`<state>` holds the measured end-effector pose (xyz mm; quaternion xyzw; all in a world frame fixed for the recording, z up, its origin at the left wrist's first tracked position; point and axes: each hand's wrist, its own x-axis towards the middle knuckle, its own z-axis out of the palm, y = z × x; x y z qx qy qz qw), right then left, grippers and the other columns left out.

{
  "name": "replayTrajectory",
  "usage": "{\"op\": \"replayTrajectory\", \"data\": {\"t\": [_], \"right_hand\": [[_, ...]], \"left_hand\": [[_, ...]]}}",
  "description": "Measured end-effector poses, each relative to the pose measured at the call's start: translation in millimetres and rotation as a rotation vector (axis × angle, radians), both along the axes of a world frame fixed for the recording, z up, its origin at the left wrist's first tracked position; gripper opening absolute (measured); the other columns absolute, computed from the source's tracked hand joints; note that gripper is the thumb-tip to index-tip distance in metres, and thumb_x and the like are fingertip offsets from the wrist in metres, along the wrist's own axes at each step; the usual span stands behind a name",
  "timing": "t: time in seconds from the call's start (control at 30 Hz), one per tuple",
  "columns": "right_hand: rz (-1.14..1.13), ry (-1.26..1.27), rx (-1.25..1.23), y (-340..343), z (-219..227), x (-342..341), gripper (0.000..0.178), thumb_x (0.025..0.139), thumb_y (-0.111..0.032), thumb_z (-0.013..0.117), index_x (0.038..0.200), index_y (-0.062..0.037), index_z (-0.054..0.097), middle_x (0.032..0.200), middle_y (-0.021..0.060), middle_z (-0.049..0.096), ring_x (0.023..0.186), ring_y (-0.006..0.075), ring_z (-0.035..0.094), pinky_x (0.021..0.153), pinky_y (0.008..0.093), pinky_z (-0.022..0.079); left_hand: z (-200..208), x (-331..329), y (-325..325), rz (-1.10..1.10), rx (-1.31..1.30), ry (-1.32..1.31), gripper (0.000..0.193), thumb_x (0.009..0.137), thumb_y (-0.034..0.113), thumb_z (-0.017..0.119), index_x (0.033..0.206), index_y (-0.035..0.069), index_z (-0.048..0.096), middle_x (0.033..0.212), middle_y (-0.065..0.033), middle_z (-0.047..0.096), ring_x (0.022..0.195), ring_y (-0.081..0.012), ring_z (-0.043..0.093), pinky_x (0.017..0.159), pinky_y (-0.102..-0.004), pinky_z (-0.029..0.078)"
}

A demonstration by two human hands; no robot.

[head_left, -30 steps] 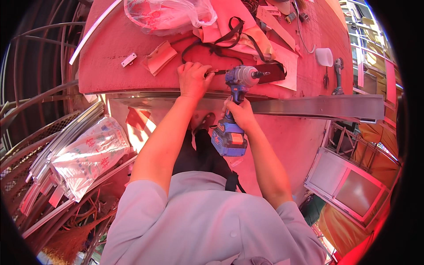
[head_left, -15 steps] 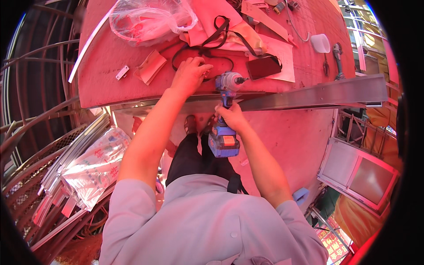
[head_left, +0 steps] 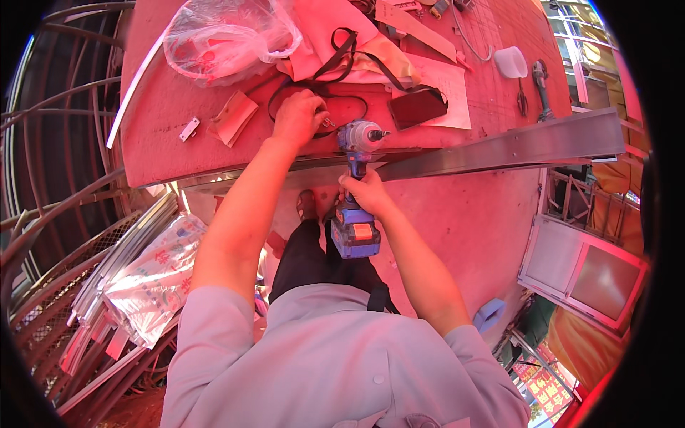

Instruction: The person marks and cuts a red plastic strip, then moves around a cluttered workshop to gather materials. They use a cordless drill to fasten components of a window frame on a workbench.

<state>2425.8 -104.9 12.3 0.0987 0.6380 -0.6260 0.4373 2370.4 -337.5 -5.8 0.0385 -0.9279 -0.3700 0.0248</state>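
In my right hand (head_left: pixel 367 191) is a blue cordless impact driver (head_left: pixel 355 232), gripped by its handle. Its nose points right, just in front of the table edge, and the battery block hangs below. My left hand (head_left: pixel 298 118) is over the table with fingers curled together; something small and shiny shows at the fingertips, too small to name. Around that hand loops a black strap (head_left: pixel 365 107) tied to a dark flat case (head_left: pixel 418 108). A long metal profile (head_left: pixel 499 148) lies along the table's front edge, right of the driver.
On the red table (head_left: pixel 160 153) are a clear plastic bag (head_left: pixel 221 39), a folded piece of card (head_left: pixel 234 118), a small white metal part (head_left: pixel 189 129), a white cup (head_left: pixel 511 63) and a second power tool (head_left: pixel 542 89). Metal strips (head_left: pixel 135 242) are stacked at left; a framed panel (head_left: pixel 581 274) leans right.
The view has shifted slightly, so the table things sit a little further left. My left hand has curled and turned a little; the right still grips the driver.
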Motion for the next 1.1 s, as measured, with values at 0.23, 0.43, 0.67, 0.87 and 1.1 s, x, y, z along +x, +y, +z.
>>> {"op": "replayTrajectory", "data": {"t": [0.23, 0.43, 0.67, 0.87, 1.1], "right_hand": [[-0.001, 0.012, -0.02, 2.3, -7.1, 0.5, 0.015, 0.088, -0.011, 0.068, 0.088, -0.0059, 0.054, 0.072, 0.0024, 0.06, 0.063, 0.0124, 0.061, 0.059, 0.0298, 0.051], [-0.009, -0.019, -0.02, 0.2, 1.4, -1.5, 0.016, 0.088, -0.01, 0.068, 0.089, -0.0058, 0.053, 0.074, 0.0028, 0.06, 0.063, 0.0128, 0.061, 0.06, 0.03, 0.052], [0.007, -0.024, 0.005, -0.3, 9.3, -3.5, 0.016, 0.088, -0.009, 0.068, 0.09, -0.0054, 0.053, 0.073, 0.0033, 0.059, 0.064, 0.0138, 0.062, 0.06, 0.0309, 0.053], [0.048, 0.027, 0.057, -2.0, 11.0, -5.0, 0.017, 0.088, -0.012, 0.067, 0.093, -0.0052, 0.052, 0.073, 0.0045, 0.06, 0.064, 0.0149, 0.062, 0.059, 0.032, 0.052], [0.069, 0.046, 0.078, 0.5, 12.1, -1.7, 0.015, 0.089, -0.014, 0.067, 0.085, -0.0047, 0.056, 0.07, 0.0073, 0.062, 0.062, 0.0172, 0.064, 0.06, 0.0305, 0.052]], "left_hand": [[-1.5, 9.4, -19.7, -0.181, 0.061, 0.181, 0.011, 0.08, 0.011, 0.072, 0.09, 0.006, 0.07, 0.101, -0.0101, 0.062, 0.096, -0.0318, 0.059, 0.084, -0.042, 0.049], [4.5, 15.1, -19.5, -0.251, -0.043, 0.204, 0.014, 0.08, 0.009, 0.07, 0.094, 0.007, 0.072, 0.105, -0.0087, 0.062, 0.1, -0.0304, 0.057, 0.088, -0.0403, 0.048], [-11.5, 7.0, -8.9, -0.077, 0.021, 0.166, 0.012, 0.077, 0.015, 0.074, 0.086, 0.007, 0.073, 0.098, -0.0063, 0.062, 0.1, -0.0293, 0.057, 0.088, -0.0419, 0.047], [8.8, 33.9, -1.8, 0.086, -0.138, 0.236, 0.008, 0.077, 0.016, 0.076, 0.084, 0.012, 0.073, 0.09, -0.002, 0.061, 0.092, -0.0246, 0.058, 0.08, -0.0391, 0.043], [29.2, 89.8, 7.6, 0.358, -0.066, 0.393, 0.01, 0.076, 0.016, 0.076, 0.083, 0.014, 0.069, 0.083, -0.0002, 0.059, 0.085, -0.0232, 0.056, 0.075, -0.0388, 0.041]]}}
